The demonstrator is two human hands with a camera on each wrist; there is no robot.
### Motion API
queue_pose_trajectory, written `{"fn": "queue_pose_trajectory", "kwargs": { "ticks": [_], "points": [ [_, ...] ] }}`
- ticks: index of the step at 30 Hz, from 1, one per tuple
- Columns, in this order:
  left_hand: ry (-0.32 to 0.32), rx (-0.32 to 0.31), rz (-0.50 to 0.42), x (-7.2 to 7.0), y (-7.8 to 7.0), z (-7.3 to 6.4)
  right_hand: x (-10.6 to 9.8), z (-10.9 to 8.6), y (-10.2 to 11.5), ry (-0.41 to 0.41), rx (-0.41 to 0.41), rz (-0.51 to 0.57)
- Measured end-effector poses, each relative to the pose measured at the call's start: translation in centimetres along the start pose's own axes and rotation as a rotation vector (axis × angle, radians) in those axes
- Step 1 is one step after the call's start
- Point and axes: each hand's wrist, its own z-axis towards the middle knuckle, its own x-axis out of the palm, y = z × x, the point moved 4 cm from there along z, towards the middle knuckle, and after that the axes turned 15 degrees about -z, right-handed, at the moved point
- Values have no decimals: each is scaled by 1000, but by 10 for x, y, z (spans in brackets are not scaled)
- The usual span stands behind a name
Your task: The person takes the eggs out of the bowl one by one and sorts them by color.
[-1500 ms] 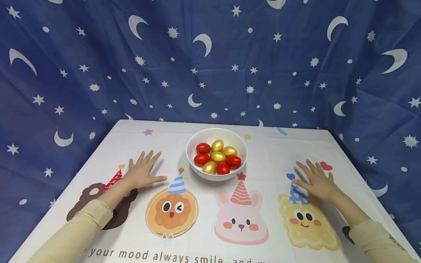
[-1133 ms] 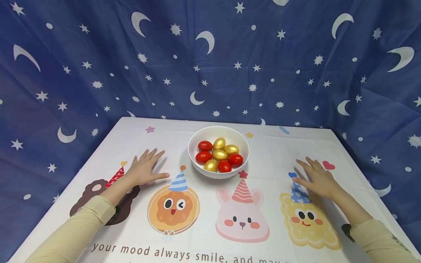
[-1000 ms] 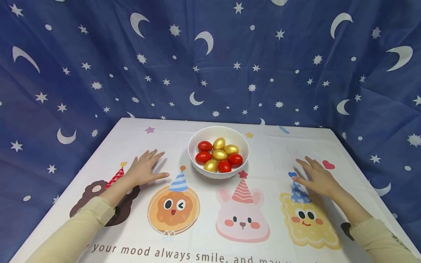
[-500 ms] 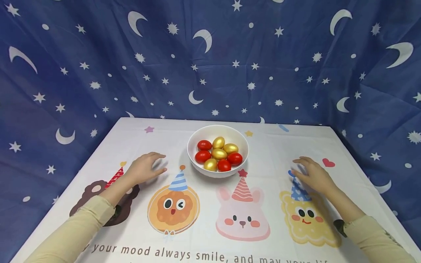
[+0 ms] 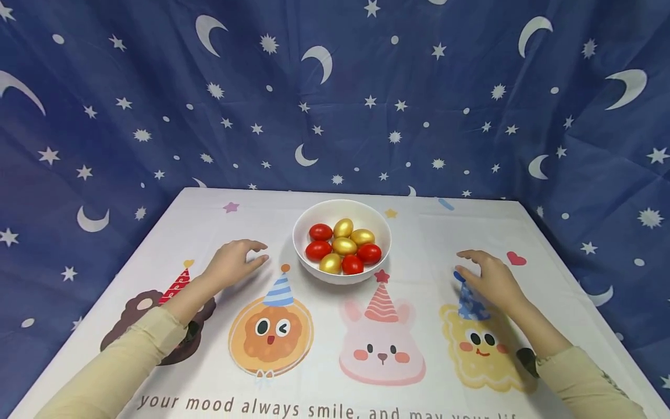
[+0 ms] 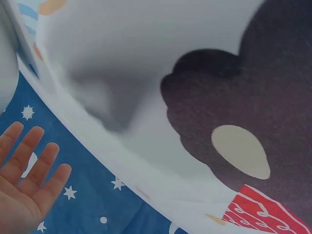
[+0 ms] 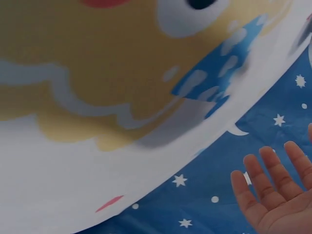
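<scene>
A white bowl (image 5: 342,273) stands toward the back middle of the table in the head view, with red eggs (image 5: 319,251) and gold eggs (image 5: 344,246) lying inside it. To its left, the left hand (image 5: 232,265) hovers with relaxed fingers and thumb apart, holding nothing. My right hand (image 5: 492,279) is farther off on the other side, above the printed biscuit's blue hat, likewise with nothing in its grasp. In the left wrist view the bowl's side shows at the upper left, above the left fingers (image 6: 34,139). The right fingers (image 7: 273,170) appear in the right wrist view.
A white tablecloth (image 5: 434,244) printed with cartoon figures and lettering covers the table. Behind and beside it hangs a blue curtain (image 5: 361,154) with moons and stars. Dark bands (image 5: 527,361) show near both sleeve cuffs.
The fingers of both hands, spread wide earlier, have drawn together and bent slightly. My right hand has shifted a little to the left. Bowl and eggs stay put while the head view sways slightly.
</scene>
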Motion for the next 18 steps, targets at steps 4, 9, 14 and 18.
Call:
{"fn": "queue_pose_trajectory", "kwargs": {
  "ticks": [4,9,14,18],
  "points": [
    [-37,-14,-43,-4,-2,-1,-3,2,8,-3,-10,5],
    [-86,-47,-130,-5,-2,1,-7,3,17,-9,-24,5],
    [-150,-54,-263,-7,-5,4,-12,10,32,-32,-67,22],
    [-169,-66,-387,-2,-8,11,-18,17,44,-51,-95,41]
  ]
}}
